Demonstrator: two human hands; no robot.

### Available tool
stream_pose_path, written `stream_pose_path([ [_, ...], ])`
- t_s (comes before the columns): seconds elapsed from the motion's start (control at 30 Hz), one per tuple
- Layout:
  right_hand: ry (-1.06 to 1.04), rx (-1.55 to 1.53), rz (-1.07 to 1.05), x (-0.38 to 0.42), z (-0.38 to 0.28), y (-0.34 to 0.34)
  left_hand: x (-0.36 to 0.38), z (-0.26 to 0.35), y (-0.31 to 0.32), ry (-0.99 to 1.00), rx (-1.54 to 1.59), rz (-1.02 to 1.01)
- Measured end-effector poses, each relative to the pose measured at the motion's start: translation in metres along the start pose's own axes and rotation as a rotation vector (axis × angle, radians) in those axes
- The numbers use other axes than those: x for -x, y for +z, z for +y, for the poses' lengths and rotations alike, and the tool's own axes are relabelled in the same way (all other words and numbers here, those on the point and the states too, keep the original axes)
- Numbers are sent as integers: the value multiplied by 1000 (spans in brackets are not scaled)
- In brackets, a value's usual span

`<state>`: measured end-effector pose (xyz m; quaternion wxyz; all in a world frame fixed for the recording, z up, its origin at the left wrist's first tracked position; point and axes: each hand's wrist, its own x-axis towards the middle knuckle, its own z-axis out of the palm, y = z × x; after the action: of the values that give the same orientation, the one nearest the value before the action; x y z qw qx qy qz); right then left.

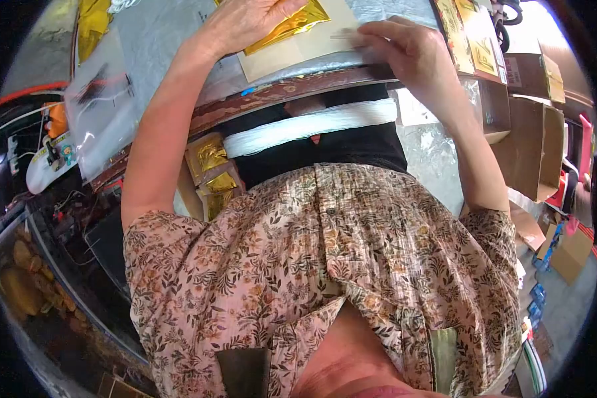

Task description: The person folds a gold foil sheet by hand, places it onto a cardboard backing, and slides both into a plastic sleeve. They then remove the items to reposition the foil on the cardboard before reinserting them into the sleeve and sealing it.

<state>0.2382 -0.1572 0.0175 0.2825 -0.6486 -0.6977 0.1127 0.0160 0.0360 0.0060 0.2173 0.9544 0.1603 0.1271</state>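
My left hand is at the top edge of the view, its fingers bent and pressed together at the shiny gold foil. The foil lies over a pale card or paper on the worktable. To the right, my right hand is slightly blurred by motion, with its fingers bent close together. Something thin and translucent shows by its fingertips, too smeared to name. The card's right edge is close to those fingertips.
Clear plastic sheets hang over the table's worn front edge. A bundle of white strands crosses below it. Gold packets sit in a box at lower left. Cardboard boxes stand at right.
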Motion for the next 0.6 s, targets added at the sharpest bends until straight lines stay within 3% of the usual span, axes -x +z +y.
stream_pose_path([
  [0.17, -116, 283, 73, 3, -11, 18, -1, 1, 2, -18, 6, -8],
  [0.27, -111, 290, -20, 2, -17, 14, -1, -1, 3, 14, 0, 32],
  [0.4, -121, 156, 29, -3, -11, 16, 0, 0, 2, -14, 14, 13],
  [0.47, -36, 127, -33, -4, -17, 12, 0, -1, 2, -13, 22, 28],
  [0.6, -143, 108, 16, -6, -16, 13, 1, -3, 3, 16, 3, 50],
])
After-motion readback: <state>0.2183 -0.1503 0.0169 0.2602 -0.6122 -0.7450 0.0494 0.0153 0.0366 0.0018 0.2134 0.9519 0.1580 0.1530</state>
